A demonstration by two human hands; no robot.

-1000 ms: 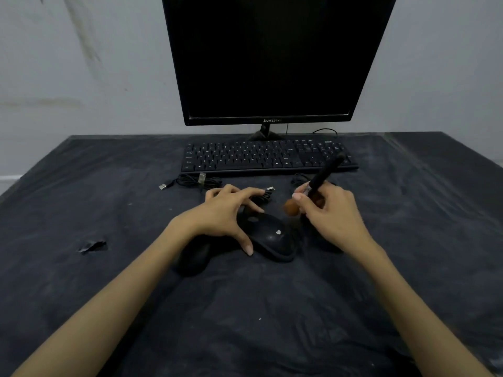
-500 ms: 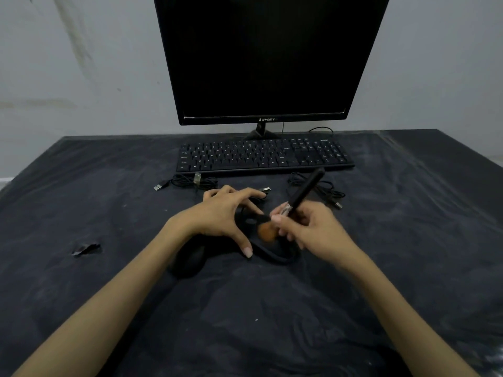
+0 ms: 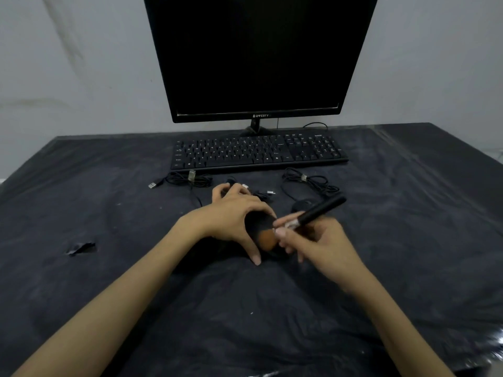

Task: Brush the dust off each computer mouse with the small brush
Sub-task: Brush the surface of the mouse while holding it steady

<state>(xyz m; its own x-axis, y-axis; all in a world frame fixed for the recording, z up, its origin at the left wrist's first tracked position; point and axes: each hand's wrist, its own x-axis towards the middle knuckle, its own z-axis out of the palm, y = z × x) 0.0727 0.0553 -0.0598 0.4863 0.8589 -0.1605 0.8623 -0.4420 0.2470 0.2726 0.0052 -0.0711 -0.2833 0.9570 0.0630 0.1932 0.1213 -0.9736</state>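
Fingers (image 3: 245, 202) of the left hand (image 3: 231, 216) curl over the black plastic computer mouse (image 3: 258, 223) on the dark dusty table cover (image 3: 245, 308), apparently steadying it. Right hand (image 3: 318, 240) pinches the black-handled small brush (image 3: 315, 212), its orange bristles pressed onto the mouse's top for sweeping.

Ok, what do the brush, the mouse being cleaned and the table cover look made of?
Brush: matte black handle, probably plastic or painted wood, shiny metal-looking collar, soft orange-brown bristles. Mouse under the left hand: smooth black plastic, by its faint sheen. Table cover: thin dark plastic sheet, judging by wrinkles and glossy creases.
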